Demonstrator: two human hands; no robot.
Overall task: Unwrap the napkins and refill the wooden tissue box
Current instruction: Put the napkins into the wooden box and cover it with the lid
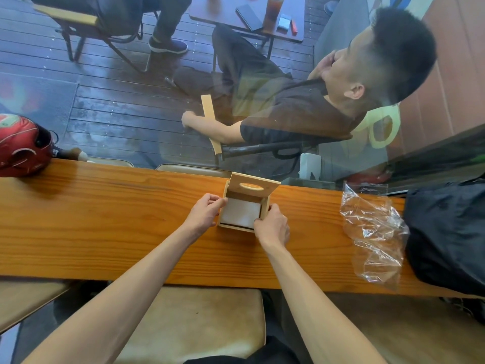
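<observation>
The wooden tissue box [264, 209] stands on the wooden counter [105, 219], its hinged lid [253, 185] with an oval slot tilted up at the back. A white stack of napkins [240, 212] lies inside it. My left hand [206, 212] pinches at the box's left wall and the napkin edge. My right hand [271, 227] grips the front right corner of the box, fingertips touching the napkins. The empty clear plastic wrapper [372, 232] lies crumpled on the counter to the right.
A black bag [446, 232] rests at the counter's right end, a red helmet [21, 145] at its left end. A window runs along the far edge; a person sits on a chair beyond it. A tan stool seat [199, 319] is below the counter.
</observation>
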